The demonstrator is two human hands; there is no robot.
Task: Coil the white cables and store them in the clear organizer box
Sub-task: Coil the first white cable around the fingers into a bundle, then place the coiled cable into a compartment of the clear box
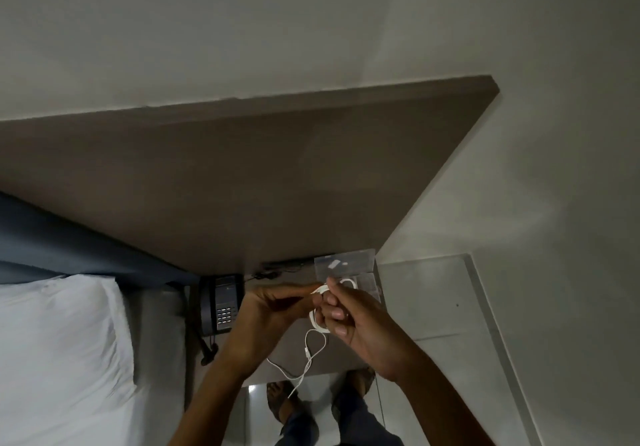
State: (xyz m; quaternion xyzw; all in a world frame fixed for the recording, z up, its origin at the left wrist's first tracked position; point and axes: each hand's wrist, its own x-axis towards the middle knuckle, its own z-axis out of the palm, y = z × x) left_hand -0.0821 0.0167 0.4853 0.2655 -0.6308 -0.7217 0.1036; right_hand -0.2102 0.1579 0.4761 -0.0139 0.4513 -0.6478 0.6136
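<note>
Feet: sandalled feet (277,400) on the pale floor at the bottom of the head view, nearest to the camera, right under the hanging cable end.
Loose tail: white cable (304,359) droops from the hands in a slack loop, with a small inline bump partway down (a remote or a joint, too small to tell).
Right hand: right hand (349,317) is curled shut around the loops already wound, fingertips pinching them together.
Left hand: left hand (266,310) has its fingers pressed together, nipping the strand at the top of the coil.
Box: clear organizer box (360,262) sits on the dark desk (242,185) just beyond the hands, and something white already lies inside (looks like another coil).
Extras: black desk phone (225,303) to the left, white pillow (59,341) further left.
Handling guess: super light, thin, floppy and probably a bit slick, so loops will likely spring open if the pinch loosens.
Where to grab: I'd keep the pinch across the bundled loops, feed the tail through the other hand, and go easy near that bump since it looks like the fragile bit.
</note>
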